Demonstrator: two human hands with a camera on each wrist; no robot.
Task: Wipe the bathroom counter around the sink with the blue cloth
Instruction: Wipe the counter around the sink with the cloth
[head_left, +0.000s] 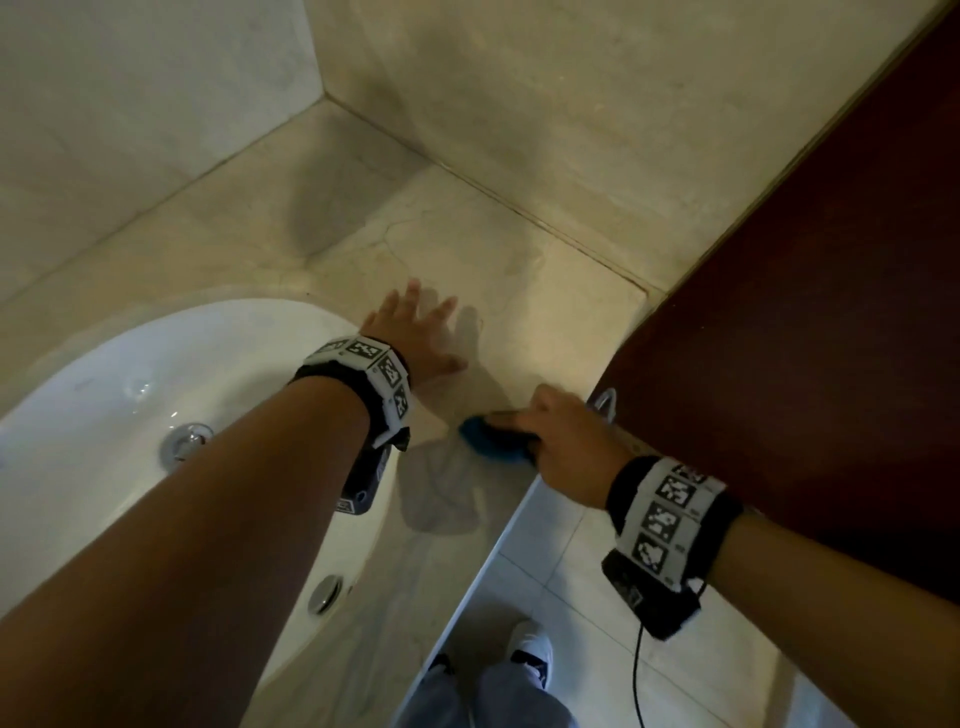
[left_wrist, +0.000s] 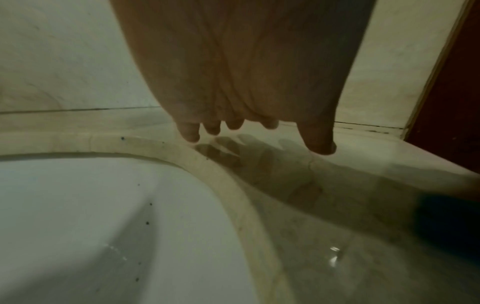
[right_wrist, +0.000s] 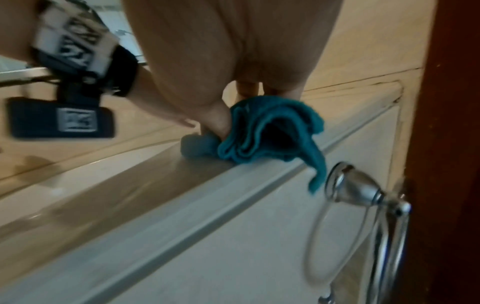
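The blue cloth (head_left: 491, 440) is bunched on the beige stone counter (head_left: 545, 270) at its front edge, right of the white sink (head_left: 130, 395). My right hand (head_left: 563, 441) grips the blue cloth (right_wrist: 262, 135) and holds it down on the counter, one corner hanging over the edge. My left hand (head_left: 415, 332) is spread flat with straight fingers just above or on the counter beyond the cloth, beside the sink rim (left_wrist: 202, 164). The left hand's fingertips (left_wrist: 191, 133) point at the back wall and hold nothing.
A dark red wooden door (head_left: 805, 312) stands close on the right, with a chrome towel ring (right_wrist: 363, 205) by the counter's front edge. Tiled walls close the back and right corner. The sink drain (head_left: 184, 439) and an overflow fitting (head_left: 324, 592) show in the basin. Floor tiles and my shoes lie below.
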